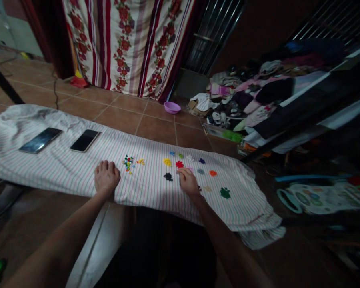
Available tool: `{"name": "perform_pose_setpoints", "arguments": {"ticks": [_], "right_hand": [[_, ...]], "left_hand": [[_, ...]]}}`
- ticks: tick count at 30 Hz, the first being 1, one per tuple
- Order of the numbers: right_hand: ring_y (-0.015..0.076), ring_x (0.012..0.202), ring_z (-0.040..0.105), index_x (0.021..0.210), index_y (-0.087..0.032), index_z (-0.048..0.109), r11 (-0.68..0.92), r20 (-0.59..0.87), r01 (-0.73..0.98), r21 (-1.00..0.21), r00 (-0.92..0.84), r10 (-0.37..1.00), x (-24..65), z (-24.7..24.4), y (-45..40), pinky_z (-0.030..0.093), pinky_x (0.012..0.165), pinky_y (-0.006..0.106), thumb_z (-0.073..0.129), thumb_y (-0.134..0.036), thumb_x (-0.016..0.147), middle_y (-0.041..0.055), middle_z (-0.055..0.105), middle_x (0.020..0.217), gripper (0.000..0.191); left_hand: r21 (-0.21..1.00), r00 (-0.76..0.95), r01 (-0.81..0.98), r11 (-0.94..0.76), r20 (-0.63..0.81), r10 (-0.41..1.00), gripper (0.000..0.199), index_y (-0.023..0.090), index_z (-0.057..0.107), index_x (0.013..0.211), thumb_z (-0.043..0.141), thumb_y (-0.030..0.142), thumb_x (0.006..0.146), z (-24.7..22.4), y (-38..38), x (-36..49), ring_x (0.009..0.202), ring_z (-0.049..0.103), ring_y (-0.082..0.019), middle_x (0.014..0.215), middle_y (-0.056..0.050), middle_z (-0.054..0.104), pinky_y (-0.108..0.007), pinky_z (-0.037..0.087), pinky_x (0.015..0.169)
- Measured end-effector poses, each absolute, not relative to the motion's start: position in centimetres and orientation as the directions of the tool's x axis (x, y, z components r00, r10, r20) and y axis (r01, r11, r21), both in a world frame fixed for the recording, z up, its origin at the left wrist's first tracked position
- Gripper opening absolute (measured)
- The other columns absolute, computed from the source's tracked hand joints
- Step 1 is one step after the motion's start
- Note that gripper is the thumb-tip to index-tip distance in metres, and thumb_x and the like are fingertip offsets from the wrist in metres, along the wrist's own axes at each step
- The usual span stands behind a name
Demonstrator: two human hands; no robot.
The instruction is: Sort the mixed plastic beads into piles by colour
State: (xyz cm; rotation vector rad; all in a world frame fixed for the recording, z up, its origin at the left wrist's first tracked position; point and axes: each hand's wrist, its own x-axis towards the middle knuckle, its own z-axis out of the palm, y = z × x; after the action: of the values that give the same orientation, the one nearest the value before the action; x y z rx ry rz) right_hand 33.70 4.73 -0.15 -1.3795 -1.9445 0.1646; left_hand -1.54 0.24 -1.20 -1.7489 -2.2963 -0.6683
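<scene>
My left hand [107,176] rests palm down on the striped cloth [144,188], fingers a little apart and holding nothing. Just right of it lies a mixed pile of small coloured pieces [128,163], with a few yellow and orange pieces [141,161] alongside. My right hand [188,182] has its fingertips pinched together just below the red pile [179,164]; whatever is between them is too small to make out. Around this hand are single-colour piles: yellow [167,162], black [168,177], grey [201,171], orange [213,173] and dark green [225,193]. The hand partly covers pink and brown pieces.
Two phones, one dark [41,140] and one pale-edged [85,141], lie on the cloth at the left. Beyond the table, a purple basin [172,107] sits on the tiled floor before a flowered curtain [123,48]. Heaped clothes [246,92] fill the right background.
</scene>
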Motion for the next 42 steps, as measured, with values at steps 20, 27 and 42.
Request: {"name": "perform_pose_setpoints", "arguments": {"ticks": [20, 27, 42], "right_hand": [[0.0165, 0.097, 0.057, 0.105, -0.021, 0.066, 0.569, 0.343, 0.608, -0.554, -0.456, 0.821, 16.4, -1.9, 6.9, 0.047, 0.090, 0.030, 0.041, -0.009, 0.085, 0.0056, 0.061, 0.101, 0.034], [0.0149, 0.091, 0.057, 0.112, -0.021, 0.066, 0.446, 0.170, 0.743, -0.499, -0.421, 0.891, 13.9, -1.1, 8.9, 0.044, 0.084, 0.025, 0.043, -0.014, 0.089, 0.0054, 0.058, 0.098, 0.033], [0.0163, 0.097, 0.056, 0.106, -0.024, 0.065, 0.410, -0.037, 0.861, -0.302, -0.440, 0.897, 11.2, 0.8, 10.3, 0.040, 0.081, 0.025, 0.047, -0.017, 0.089, 0.0049, 0.062, 0.102, 0.026]], "left_hand": [[0.226, -0.283, 0.953, 0.202, 0.428, 0.858, 0.035, 0.013, 0.058, 0.108, 0.036, 0.028, 0.086, -1.9, 0.5, -1.7, 0.125, 0.043, -0.033, 0.125, -0.020, 0.055, -0.046, 0.030, 0.101], [0.235, -0.294, 0.950, 0.204, 0.461, 0.837, 0.034, 0.012, 0.059, 0.107, 0.038, 0.028, 0.086, -2.2, 0.7, -1.7, 0.124, 0.045, -0.033, 0.123, -0.020, 0.057, -0.046, 0.032, 0.101], [0.220, -0.297, 0.951, 0.218, 0.449, 0.843, 0.034, 0.011, 0.060, 0.105, 0.037, 0.028, 0.087, -2.0, 0.7, -1.7, 0.123, 0.046, -0.032, 0.123, -0.020, 0.057, -0.046, 0.032, 0.102]]}}
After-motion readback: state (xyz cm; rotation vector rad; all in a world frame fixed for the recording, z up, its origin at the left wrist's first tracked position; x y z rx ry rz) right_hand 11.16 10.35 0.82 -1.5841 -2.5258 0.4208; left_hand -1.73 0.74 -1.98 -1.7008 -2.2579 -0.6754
